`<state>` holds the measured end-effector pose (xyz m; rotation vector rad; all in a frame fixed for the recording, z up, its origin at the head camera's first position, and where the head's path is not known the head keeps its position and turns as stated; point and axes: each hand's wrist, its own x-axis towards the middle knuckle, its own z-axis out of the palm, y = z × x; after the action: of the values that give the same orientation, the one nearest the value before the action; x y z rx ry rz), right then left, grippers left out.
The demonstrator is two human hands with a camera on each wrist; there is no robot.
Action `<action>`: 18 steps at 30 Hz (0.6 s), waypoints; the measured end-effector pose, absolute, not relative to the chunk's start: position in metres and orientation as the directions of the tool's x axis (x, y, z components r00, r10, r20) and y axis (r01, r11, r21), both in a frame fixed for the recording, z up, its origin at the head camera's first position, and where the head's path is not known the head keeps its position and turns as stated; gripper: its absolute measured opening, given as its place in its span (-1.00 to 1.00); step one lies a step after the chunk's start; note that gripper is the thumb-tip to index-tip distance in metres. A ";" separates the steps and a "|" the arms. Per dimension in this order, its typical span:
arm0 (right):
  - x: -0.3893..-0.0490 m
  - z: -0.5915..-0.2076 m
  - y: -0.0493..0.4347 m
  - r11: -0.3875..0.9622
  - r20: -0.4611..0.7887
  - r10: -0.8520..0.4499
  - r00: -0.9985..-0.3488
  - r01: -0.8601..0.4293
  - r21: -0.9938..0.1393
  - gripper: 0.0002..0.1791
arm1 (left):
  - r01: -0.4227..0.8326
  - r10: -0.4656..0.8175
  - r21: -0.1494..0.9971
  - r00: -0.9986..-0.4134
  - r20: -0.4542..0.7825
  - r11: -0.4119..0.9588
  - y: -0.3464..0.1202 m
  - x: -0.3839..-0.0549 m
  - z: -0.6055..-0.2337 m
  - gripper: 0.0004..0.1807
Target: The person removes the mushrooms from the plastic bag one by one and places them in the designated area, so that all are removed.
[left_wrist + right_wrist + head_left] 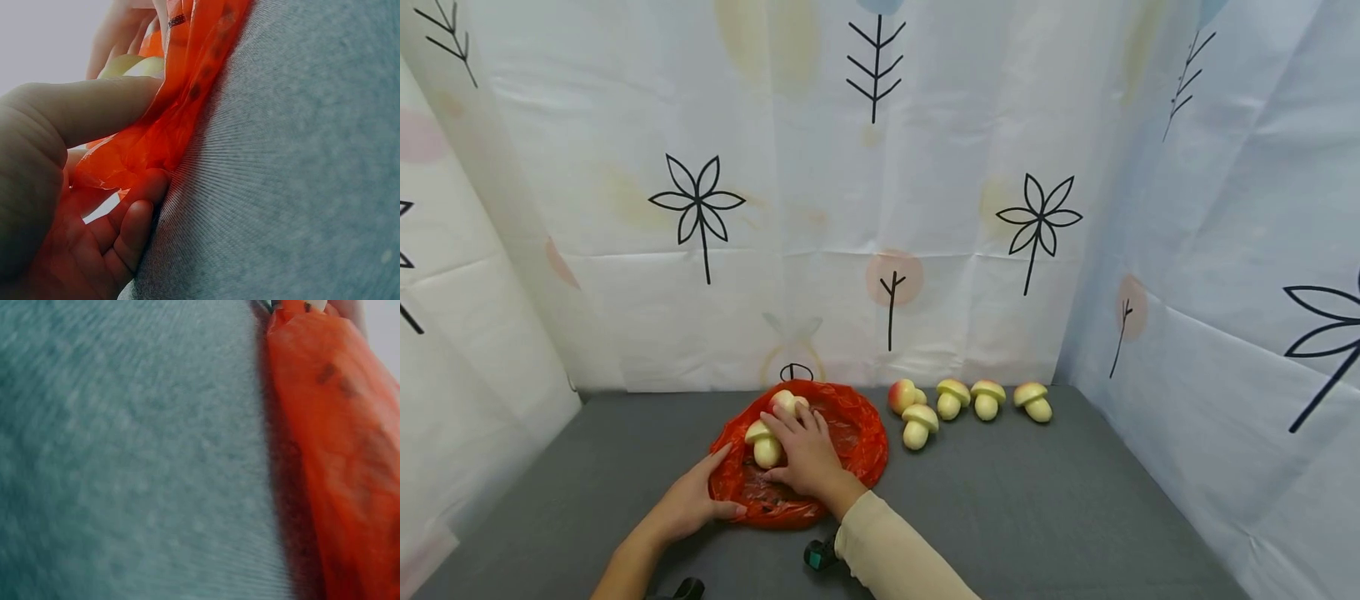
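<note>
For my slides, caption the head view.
Left hand grips a red bag, right hand reaches into it, mushrooms lie inside and alongside.

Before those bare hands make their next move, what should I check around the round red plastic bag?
1. Red plastic bag open at the top: ok.
2. Bag resting on the flat grey tabletop: ok.
3. Left hand holding the bag's edge: ok, at its near left side.
4. Right hand reaching over the bag's opening: ok.
5. Right hand's grip on a piece inside: cannot tell; the fingers hide it.
6. All pale yellow, mushroom-shaped pieces inside the bag: not ok; five lie outside, to its right.
</note>
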<state>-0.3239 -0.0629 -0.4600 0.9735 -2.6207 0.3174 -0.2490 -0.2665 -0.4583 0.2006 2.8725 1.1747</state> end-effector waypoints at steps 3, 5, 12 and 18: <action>-0.324 -0.461 -0.064 0.747 0.392 -0.592 -0.704 -0.662 -0.060 -0.01 | 0.113 0.137 0.698 -0.990 0.022 0.707 -0.266 -0.249 -0.457 0.20; -0.323 -0.462 -0.064 0.750 0.409 -0.586 -0.700 -0.659 -0.053 -0.03 | 0.113 0.137 0.701 -0.990 0.022 0.705 -0.265 -0.249 -0.457 0.19; -0.320 -0.465 -0.058 0.741 0.443 -0.574 -0.689 -0.667 -0.078 -0.06 | 0.097 0.132 0.703 -0.991 0.004 0.704 -0.265 -0.250 -0.460 0.20; -0.321 -0.463 -0.055 0.721 0.453 -0.574 -0.682 -0.683 -0.115 -0.04 | 0.107 0.128 0.702 -0.992 0.023 0.704 -0.267 -0.251 -0.463 0.22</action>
<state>-0.3205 -0.0555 -0.4627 0.9712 -2.5390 0.3888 -0.2505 -0.2671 -0.4626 0.1982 2.8752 1.1809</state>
